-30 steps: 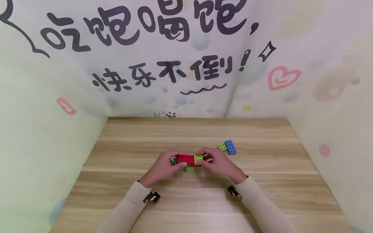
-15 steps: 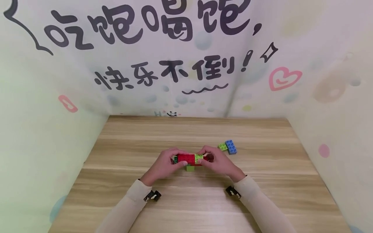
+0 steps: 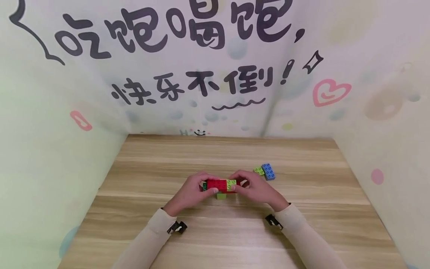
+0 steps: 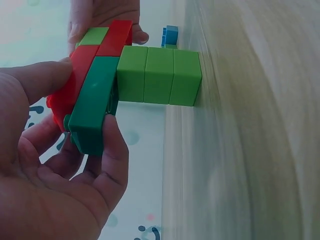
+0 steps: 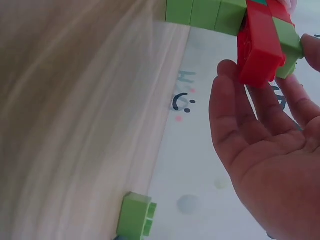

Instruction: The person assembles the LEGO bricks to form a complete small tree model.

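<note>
A toy building-brick structure stands on the table between both hands. Its foot is a column of three light green bricks (image 4: 159, 76). Across the column's top lie a dark green brick (image 4: 92, 107) to the left and a lower red brick (image 5: 262, 45) to the right. An upper red brick (image 3: 215, 184) and a small light green brick (image 3: 231, 183) form the layer above. My left hand (image 3: 194, 190) grips the red and dark green end, thumb on the upper red brick. My right hand (image 3: 258, 189) pinches the small light green brick between thumb and fingers.
Behind the right hand, a blue eight-stud brick (image 3: 268, 172) lies beside another light green brick (image 3: 258, 170) on the wood-grain table (image 3: 218, 239). Printed white walls (image 3: 201, 116) enclose the table at the back and both sides.
The head view drifts slightly, so everything shifts a little to the right in it. Both hands keep their hold on the structure, with hardly any movement.
</note>
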A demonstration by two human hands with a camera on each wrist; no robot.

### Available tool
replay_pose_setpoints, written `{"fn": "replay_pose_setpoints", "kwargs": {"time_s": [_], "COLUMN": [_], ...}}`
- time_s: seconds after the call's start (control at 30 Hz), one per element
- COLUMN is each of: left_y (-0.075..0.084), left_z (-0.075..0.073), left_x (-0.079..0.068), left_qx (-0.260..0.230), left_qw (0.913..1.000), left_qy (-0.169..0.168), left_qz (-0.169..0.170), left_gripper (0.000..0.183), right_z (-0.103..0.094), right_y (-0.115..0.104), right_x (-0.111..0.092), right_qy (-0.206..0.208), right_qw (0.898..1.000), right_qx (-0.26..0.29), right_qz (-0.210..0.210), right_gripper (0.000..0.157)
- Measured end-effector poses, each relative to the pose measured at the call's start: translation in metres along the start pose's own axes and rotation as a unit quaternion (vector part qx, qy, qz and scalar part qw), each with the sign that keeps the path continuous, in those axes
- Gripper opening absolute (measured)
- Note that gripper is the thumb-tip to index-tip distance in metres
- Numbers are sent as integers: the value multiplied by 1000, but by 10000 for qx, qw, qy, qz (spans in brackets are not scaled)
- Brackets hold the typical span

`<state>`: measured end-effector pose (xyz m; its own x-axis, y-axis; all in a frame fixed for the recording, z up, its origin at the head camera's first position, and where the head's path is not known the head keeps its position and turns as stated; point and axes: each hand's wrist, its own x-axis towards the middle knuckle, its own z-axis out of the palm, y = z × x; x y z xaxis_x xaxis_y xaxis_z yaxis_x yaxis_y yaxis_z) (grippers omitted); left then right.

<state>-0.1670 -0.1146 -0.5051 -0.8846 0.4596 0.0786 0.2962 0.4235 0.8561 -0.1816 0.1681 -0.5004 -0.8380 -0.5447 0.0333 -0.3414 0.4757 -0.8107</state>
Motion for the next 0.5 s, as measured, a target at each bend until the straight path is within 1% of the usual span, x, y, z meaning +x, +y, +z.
{"fn": "replay_pose_setpoints", "kwargs": {"time_s": [0.1,0.27,0.37,0.5], "left_y": [0,0,0,1], "left_z": [1,1,1,-1], "left_x": [-1,-1,-1,-3], "left_qx": [75,274,304,186], "left_qw": [10000,9995,9995,9998], "left_qy": [-61,-92,-76,-34], "left_qz": [-1,95,67,-44], "left_gripper": [32,34,36,42], "right_z": [-3,-11,-19,-30], "right_y": [1,7,15,24], "right_x": [-3,-7,-6,-5], "right_qy": [116,479,719,1036], "right_qw": [9999,9983,9968,9936], "right_qx": [-67,-92,-207,-393], "right_qz": [93,327,283,232], "right_gripper": [29,25,20,21]}}
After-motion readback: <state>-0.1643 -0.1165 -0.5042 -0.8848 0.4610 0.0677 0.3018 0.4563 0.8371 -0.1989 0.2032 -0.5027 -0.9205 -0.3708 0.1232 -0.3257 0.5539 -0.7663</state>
